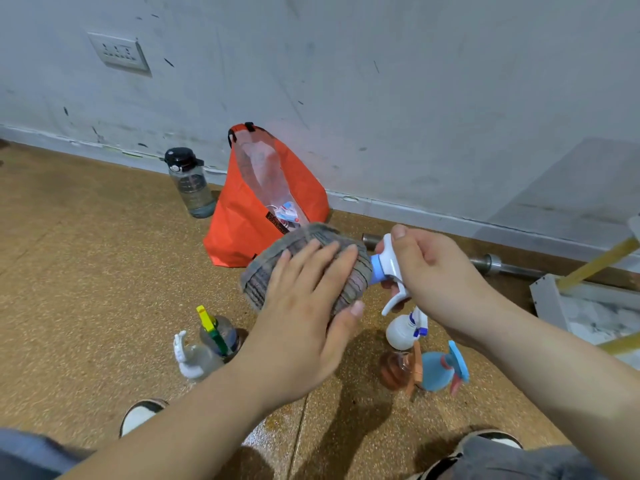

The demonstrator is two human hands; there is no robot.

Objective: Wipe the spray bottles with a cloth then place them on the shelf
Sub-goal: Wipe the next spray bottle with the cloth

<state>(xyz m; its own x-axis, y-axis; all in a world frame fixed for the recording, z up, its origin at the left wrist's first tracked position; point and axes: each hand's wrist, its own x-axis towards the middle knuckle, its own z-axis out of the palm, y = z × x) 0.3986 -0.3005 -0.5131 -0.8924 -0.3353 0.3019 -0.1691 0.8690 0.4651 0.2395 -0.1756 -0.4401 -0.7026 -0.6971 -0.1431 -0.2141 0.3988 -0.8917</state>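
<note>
cloth (pixel 263 271) around spray bottle (pixel 389 259)

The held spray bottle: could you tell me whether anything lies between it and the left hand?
Yes: the grey striped cloth covers the body of the spray bottle, so the left hand grips cloth, not plastic. The right hand holds the trigger head directly.

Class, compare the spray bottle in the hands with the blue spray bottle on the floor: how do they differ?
The held bottle lies sideways in the air; the blue bottle stands on the floor. A cloth and the left hand cover the held bottle, the right hand gripping its head; the blue bottle is bare, untouched. Held bottle's trigger is white, blue bottle's blue. Both are trigger sprayers.
</note>
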